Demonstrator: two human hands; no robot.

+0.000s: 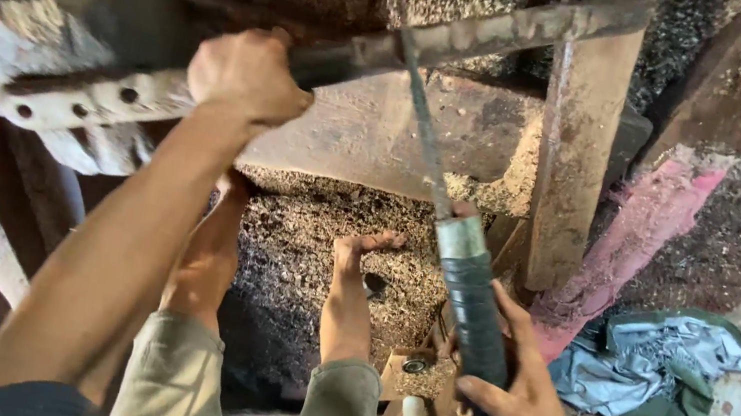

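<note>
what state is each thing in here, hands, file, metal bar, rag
left hand: closed around the metal bar
right hand: closed around the file handle
file: blade tilted, its tip laid across the bar
file handle: wrapped in dark tape
metal bar: rusty, lying slanted across the bench
pink rag: crumpled, dusty
bare feet: resting on sawdust

The left hand [249, 75] sits on a bar [482, 37] up high. The right hand [520, 397] is lower, around a file handle [475, 308]. Its blade [422, 116] seems to touch the bar.
</note>
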